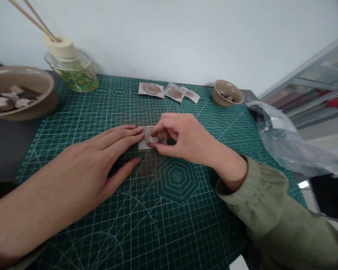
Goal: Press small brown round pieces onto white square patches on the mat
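Observation:
A small clear packet with brownish contents (144,143) lies flat on the green cutting mat (169,210) near its middle. My left hand (101,157) rests flat on the mat, fingers stretched out, with the fingertips pressing the packet's left edge. My right hand (183,137) comes in from the right in an olive sleeve, thumb and forefinger pinched on the packet's right part. Three similar packets (169,91) lie in a row at the mat's far edge.
A reed diffuser jar (73,69) stands at the back left. A large beige bowl (19,92) with pale and dark pieces sits at far left. A small beige bowl (228,93) is back right. A crumpled clear plastic bag (287,138) lies at the right edge.

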A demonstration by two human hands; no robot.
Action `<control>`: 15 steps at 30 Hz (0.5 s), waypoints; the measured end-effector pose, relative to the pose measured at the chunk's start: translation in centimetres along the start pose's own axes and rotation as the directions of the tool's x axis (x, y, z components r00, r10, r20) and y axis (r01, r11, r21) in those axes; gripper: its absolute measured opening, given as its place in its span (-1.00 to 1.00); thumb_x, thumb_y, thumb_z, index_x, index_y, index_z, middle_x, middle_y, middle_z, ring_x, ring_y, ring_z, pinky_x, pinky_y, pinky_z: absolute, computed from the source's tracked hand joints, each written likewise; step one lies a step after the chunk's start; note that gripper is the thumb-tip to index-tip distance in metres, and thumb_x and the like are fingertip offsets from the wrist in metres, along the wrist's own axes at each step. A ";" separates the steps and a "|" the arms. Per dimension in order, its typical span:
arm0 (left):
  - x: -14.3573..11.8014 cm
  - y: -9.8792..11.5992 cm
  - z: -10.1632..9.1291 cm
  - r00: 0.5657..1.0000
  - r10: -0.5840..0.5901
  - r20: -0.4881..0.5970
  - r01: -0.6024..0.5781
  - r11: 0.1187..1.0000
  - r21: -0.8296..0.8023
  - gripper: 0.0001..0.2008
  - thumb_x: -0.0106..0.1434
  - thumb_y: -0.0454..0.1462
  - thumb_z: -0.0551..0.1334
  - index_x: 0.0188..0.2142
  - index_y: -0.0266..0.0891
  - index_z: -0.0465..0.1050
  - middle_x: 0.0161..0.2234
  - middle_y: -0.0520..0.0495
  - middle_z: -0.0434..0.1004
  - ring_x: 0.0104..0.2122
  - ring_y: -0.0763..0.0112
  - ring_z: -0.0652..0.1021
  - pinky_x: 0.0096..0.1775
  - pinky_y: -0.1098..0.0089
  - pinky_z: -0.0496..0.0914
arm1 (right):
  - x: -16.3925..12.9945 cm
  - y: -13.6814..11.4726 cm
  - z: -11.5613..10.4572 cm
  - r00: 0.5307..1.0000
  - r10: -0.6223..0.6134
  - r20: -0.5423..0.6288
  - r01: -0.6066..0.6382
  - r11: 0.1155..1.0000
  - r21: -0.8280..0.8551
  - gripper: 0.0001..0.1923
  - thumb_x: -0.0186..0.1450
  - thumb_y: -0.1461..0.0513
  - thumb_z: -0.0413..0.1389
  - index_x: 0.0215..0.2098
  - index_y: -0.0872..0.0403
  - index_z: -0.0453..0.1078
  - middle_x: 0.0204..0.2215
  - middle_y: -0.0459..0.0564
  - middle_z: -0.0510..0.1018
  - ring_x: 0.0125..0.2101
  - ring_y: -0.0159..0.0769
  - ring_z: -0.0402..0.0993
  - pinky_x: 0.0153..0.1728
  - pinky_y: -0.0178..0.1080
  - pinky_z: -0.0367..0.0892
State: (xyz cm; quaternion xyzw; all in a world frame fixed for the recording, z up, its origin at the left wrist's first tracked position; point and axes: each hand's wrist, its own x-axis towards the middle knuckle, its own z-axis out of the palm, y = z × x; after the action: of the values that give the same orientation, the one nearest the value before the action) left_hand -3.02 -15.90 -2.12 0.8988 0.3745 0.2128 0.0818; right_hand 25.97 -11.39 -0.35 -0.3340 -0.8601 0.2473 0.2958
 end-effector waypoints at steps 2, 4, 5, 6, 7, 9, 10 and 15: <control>0.0 0.0 -0.1 1.000 0.020 0.011 -0.020 1.000 0.000 -0.38 0.75 0.11 0.11 0.64 0.03 0.40 0.58 -0.09 0.57 0.50 -0.17 0.64 0.53 -0.26 0.62 | 0.0 0.0 0.0 0.997 0.068 -0.041 -0.070 0.996 -0.051 -0.93 0.43 0.27 0.44 -0.17 0.12 0.70 -0.36 -0.13 0.58 -0.36 -0.32 0.48 -0.21 -0.19 0.34; -0.1 0.0 -0.2 0.999 0.030 0.020 -0.031 0.999 0.011 -0.38 0.76 0.11 0.10 0.64 0.04 0.41 0.58 -0.09 0.56 0.50 -0.18 0.65 0.52 -0.28 0.63 | 0.0 0.1 -0.1 0.994 0.073 -0.086 -0.080 0.994 -0.078 -0.94 0.43 0.26 0.43 -0.18 0.10 0.68 -0.33 -0.11 0.60 -0.32 -0.29 0.49 -0.19 -0.17 0.34; -0.1 0.0 -0.2 1.000 0.024 0.013 -0.024 1.000 0.016 -0.38 0.75 0.13 0.10 0.65 0.07 0.40 0.58 -0.08 0.56 0.49 -0.20 0.65 0.51 -0.31 0.63 | 0.0 0.0 -0.1 0.996 0.068 -0.063 -0.072 0.995 -0.067 -0.94 0.44 0.25 0.42 -0.17 0.08 0.68 -0.32 -0.11 0.61 -0.31 -0.28 0.50 -0.19 -0.17 0.34; -0.1 0.1 -0.2 1.000 0.012 0.008 -0.012 1.000 0.012 -0.37 0.75 0.14 0.11 0.65 0.10 0.39 0.58 -0.07 0.57 0.48 -0.21 0.66 0.50 -0.32 0.64 | -0.1 0.0 -0.2 0.998 0.058 -0.029 -0.059 0.997 -0.051 -0.95 0.45 0.24 0.41 -0.16 0.07 0.68 -0.32 -0.11 0.61 -0.31 -0.28 0.51 -0.19 -0.17 0.34; -0.1 0.1 -0.2 1.000 -0.001 0.007 0.001 1.000 0.004 -0.37 0.74 0.15 0.11 0.65 0.10 0.40 0.57 -0.08 0.58 0.48 -0.22 0.66 0.50 -0.33 0.64 | -0.1 0.0 -0.3 0.998 0.055 0.008 -0.055 0.998 -0.024 -0.94 0.44 0.24 0.41 -0.16 0.07 0.69 -0.33 -0.12 0.61 -0.33 -0.29 0.50 -0.21 -0.18 0.34; -0.1 0.2 -0.2 1.000 -0.013 0.014 0.014 1.000 -0.016 -0.36 0.73 0.15 0.12 0.63 0.04 0.43 0.56 -0.12 0.59 0.48 -0.23 0.66 0.50 -0.31 0.64 | -0.2 0.0 -0.4 0.997 0.075 0.006 -0.075 0.997 -0.025 -0.93 0.43 0.24 0.43 -0.17 0.08 0.69 -0.35 -0.13 0.60 -0.38 -0.33 0.47 -0.25 -0.18 0.32; -0.2 0.3 -0.1 1.000 -0.009 0.022 0.009 1.000 -0.013 -0.36 0.74 0.15 0.11 0.62 0.00 0.44 0.56 -0.15 0.59 0.48 -0.23 0.66 0.49 -0.30 0.64 | -0.2 0.0 -0.4 0.995 0.094 -0.025 -0.095 0.995 -0.045 -0.93 0.43 0.24 0.43 -0.18 0.09 0.69 -0.36 -0.13 0.59 -0.38 -0.33 0.46 -0.25 -0.18 0.32; -0.3 0.2 -0.2 1.000 -0.006 0.009 0.006 0.999 0.034 -0.36 0.74 0.15 0.09 0.60 -0.03 0.45 0.54 -0.20 0.61 0.46 -0.26 0.67 0.46 -0.36 0.65 | 0.0 0.0 -0.3 0.998 0.064 0.008 -0.063 0.998 -0.027 -0.94 0.43 0.24 0.42 -0.15 0.06 0.69 -0.34 -0.12 0.60 -0.35 -0.29 0.48 -0.23 -0.18 0.32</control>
State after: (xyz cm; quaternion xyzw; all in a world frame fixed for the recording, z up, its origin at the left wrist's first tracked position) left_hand -3.16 -16.28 -2.02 0.8999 0.3803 0.2021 0.0690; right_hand 26.16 -11.31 -0.08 -0.3640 -0.8536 0.2463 0.2796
